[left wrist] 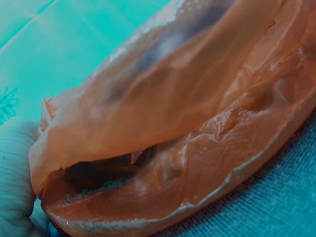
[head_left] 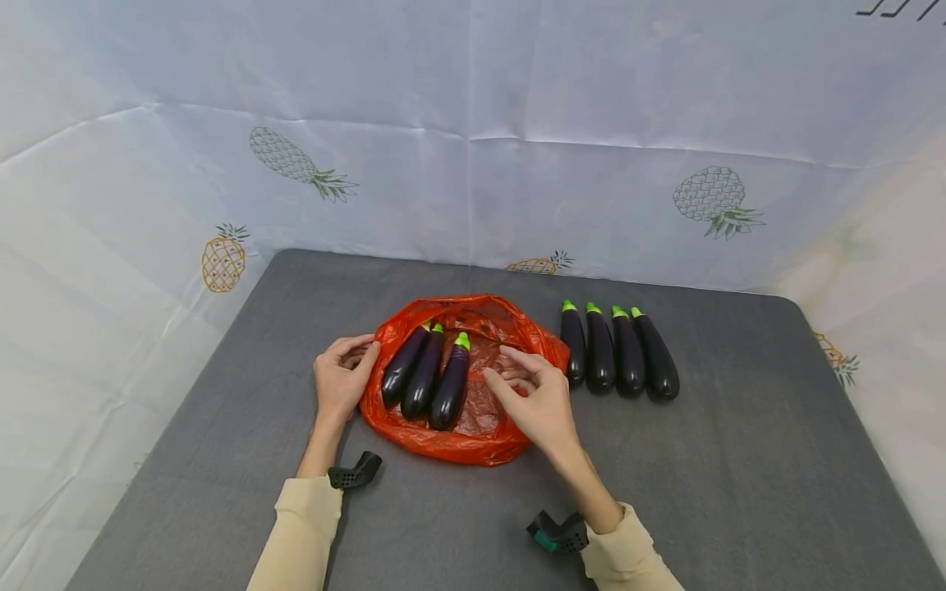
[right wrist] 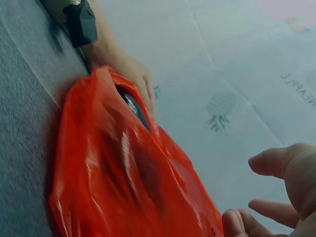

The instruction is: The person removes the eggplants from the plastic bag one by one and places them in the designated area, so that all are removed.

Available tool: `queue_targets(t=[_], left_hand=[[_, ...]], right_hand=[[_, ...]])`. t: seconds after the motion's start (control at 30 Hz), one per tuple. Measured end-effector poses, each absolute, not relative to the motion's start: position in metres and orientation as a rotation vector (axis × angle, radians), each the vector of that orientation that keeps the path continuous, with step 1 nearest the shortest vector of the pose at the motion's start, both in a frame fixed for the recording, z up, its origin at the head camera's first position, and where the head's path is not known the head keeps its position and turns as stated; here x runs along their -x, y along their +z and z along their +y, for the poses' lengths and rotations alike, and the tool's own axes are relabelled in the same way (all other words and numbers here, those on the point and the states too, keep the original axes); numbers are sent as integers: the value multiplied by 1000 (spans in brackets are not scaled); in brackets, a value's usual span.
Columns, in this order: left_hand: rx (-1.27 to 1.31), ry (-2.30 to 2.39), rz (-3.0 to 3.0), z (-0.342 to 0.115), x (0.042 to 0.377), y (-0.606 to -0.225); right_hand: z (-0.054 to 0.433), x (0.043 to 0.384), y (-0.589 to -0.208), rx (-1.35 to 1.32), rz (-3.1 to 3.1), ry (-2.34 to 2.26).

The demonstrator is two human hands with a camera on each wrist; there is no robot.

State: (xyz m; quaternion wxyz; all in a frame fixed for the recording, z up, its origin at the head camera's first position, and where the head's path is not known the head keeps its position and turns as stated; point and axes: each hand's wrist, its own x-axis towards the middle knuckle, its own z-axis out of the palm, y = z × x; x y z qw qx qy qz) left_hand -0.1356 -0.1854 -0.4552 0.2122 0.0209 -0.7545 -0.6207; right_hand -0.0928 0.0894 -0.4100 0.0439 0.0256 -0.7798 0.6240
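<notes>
The left hand (head_left: 343, 377) pinched the left rim of the thin red plastic bag (head_left: 443, 447), which lay open on the dark grey table (head_left: 754, 476), three glossy dark-purple eggplants (head_left: 424, 376) inside. The right hand (head_left: 539, 398), fingers loosely parted, held nothing above the bag's right side. Four green-capped purple eggplants (head_left: 600, 353) lay rightward. The white pineapple-patterned cloth (head_left: 517, 66) showed partial letters, "NEAPPLE" (right wrist: 300, 90).
</notes>
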Motion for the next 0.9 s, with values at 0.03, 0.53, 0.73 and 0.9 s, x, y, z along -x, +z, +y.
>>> queue_targets(t=[0.03,0.53,0.73,0.9], left_hand=[[-58,-1721,-2097,-185,136,-455],[-67,-1710,-2107,-186,136,-457],[-56,-1723,-2089,-186,137,-459],[-64,-1725,-2092,-186,137,-459]], right_hand=[[87,93,-411,-82,-2385,1911],[57,91,-431,-128,-2529,1891],[52,92,-437,-131,-2587,1834],[49,91,-442,-130,-2633,1781]])
